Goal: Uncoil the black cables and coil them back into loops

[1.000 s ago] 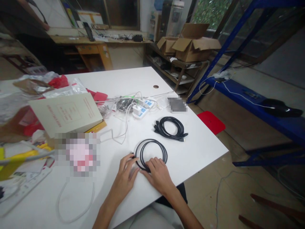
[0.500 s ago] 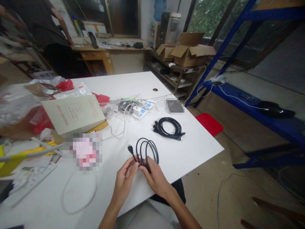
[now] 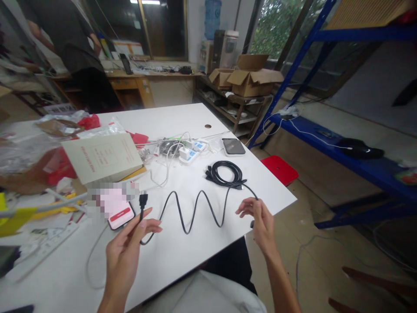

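Observation:
A black HDMI cable (image 3: 194,213) stretches in loose waves between my two hands above the white table (image 3: 198,245). My left hand (image 3: 130,239) grips it near one end, and the plug sticks up past the fingers. At the right, my right hand (image 3: 259,219) is closed on the cable's other end; a bit of the plug shows below the fingers. Just beyond lies a coiled bundle of black cables (image 3: 227,174) with its plugs at the sides. A phone (image 3: 122,214), partly blurred out, lies beside my left hand.
A beige booklet or box (image 3: 102,158) stands among plastic bags at the left. White power strips (image 3: 192,153) with cords lie mid-table, near a small grey flat device (image 3: 233,147). A blue rack (image 3: 312,130) and red stool (image 3: 280,169) stand right. A person (image 3: 70,48) stands behind.
My hands have moved apart, left hand to the left and right hand to the right. The cable, looped in both hands before, is now drawn out into waves.

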The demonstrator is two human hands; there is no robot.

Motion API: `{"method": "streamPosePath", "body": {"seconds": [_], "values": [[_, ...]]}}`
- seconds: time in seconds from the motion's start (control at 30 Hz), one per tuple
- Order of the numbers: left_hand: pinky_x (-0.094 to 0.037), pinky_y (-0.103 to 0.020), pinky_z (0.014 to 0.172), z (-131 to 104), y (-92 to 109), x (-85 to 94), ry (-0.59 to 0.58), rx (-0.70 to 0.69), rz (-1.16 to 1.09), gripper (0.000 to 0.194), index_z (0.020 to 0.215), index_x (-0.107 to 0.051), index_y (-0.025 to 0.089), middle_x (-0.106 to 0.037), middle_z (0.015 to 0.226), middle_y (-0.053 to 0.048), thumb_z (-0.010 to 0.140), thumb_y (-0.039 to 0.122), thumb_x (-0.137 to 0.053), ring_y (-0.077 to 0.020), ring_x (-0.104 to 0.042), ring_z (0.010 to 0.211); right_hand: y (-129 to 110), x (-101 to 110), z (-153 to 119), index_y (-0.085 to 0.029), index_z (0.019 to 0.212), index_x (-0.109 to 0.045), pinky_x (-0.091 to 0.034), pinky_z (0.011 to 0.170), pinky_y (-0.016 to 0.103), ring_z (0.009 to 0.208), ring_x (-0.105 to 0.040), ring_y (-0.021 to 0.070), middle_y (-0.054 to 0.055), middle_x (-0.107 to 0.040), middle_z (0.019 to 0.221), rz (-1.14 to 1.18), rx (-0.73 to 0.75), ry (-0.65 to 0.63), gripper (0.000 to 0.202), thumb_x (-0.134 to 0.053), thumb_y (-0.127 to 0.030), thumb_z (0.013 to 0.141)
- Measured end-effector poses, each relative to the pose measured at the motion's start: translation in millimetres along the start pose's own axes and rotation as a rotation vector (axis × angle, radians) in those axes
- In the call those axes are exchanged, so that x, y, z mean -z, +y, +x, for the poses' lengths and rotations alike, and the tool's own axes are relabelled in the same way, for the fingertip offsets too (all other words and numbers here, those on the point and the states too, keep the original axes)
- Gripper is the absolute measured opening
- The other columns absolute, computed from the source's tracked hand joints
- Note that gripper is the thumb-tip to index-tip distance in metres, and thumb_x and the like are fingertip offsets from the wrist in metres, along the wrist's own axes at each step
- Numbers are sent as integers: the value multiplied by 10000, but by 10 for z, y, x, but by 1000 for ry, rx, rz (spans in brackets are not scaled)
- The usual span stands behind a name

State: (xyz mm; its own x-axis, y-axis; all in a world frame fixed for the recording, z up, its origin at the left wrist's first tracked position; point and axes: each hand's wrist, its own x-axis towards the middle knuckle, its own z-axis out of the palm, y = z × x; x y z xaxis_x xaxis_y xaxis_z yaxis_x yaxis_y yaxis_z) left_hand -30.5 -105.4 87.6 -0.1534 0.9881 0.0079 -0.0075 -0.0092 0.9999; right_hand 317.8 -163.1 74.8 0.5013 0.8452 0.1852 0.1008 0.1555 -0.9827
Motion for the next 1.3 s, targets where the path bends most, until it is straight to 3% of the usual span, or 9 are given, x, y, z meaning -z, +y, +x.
{"method": "streamPosePath", "body": {"seconds": [0.27, 0.4, 0.53, 0.67, 0.8, 0.97, 1.07, 1.17, 1.3], "values": [[-605, -352, 757, 39, 188, 344, 202, -92, -211, 339, 1184, -778, 206, -773, 893, -19, 903, 395, -793, -192, -691, 739, -126, 936, 150, -200, 958, -617, -554, 532, 274, 615, -662, 155, -2, -649, 771, 221, 86, 529, 478, -767, -647, 882], [-587, -330, 714, 44, 280, 382, 341, -59, -225, 274, 1159, -782, 271, -731, 868, 21, 921, 407, -771, -172, -628, 746, -129, 1119, 136, -187, 934, -640, -532, 482, 265, 591, -622, 150, -9, -626, 742, 276, 52, 624, 547, -817, -682, 784], [-579, -283, 684, 77, 238, 385, 410, -23, -314, 331, 1119, -775, 243, -694, 836, 10, 856, 436, -836, -167, -615, 765, -151, 1092, 114, -183, 947, -660, -520, 487, 262, 603, -608, 147, -16, -605, 744, 329, 48, 568, 511, -799, -653, 801], [-597, -280, 705, 59, 69, 296, 375, 28, -433, 411, 1130, -758, 225, -713, 890, -5, 808, 441, -896, -168, -636, 813, -200, 865, 81, -179, 948, -681, -525, 556, 264, 655, -616, 142, -5, -599, 777, 369, 39, 442, 421, -750, -587, 873], [-627, -321, 809, -60, -139, 56, 277, 169, -479, 383, 1087, -761, 197, -741, 1015, -29, 825, 446, -887, -188, -690, 947, -167, 464, -24, -196, 954, -697, -509, 625, 279, 687, -603, 149, 3, -597, 769, 364, 3, 224, 350, -659, -543, 965], [-573, -561, 1076, -203, -328, -331, 68, 414, -555, 454, 1173, -757, 146, -761, 1268, -175, 858, 461, -844, -362, -687, 1276, -88, -105, -285, -201, 1019, -707, -485, 762, 318, 789, -617, 175, 30, -660, 819, 162, -31, -162, 382, -484, -499, 1104], [-500, -590, 1166, -217, -383, -507, -73, 553, -644, 439, 1261, -742, 135, -752, 1314, -200, 919, 409, -765, -372, -674, 1317, -148, -372, -418, -200, 1024, -695, -472, 832, 323, 861, -622, 177, 31, -660, 875, 7, -42, -497, 386, -431, -455, 1140], [-535, -548, 1128, -182, -373, -606, -142, 689, -740, 372, 1320, -728, 142, -782, 1215, -166, 993, 293, -637, -320, -736, 1188, -233, -563, -499, -201, 1009, -670, -445, 837, 317, 870, -587, 169, 29, -641, 914, -233, 88, -773, 374, -385, -390, 1160], [-620, -359, 837, -122, -271, -678, -184, 776, -937, 362, 1361, -695, 130, -685, 812, -26, 1032, 161, -546, -141, -672, 710, -285, -688, -544, -186, 1211, -641, -397, 829, 352, 897, -542, 193, 50, -639, 973, -637, 461, -868, 243, -414, -227, 1134]]}}
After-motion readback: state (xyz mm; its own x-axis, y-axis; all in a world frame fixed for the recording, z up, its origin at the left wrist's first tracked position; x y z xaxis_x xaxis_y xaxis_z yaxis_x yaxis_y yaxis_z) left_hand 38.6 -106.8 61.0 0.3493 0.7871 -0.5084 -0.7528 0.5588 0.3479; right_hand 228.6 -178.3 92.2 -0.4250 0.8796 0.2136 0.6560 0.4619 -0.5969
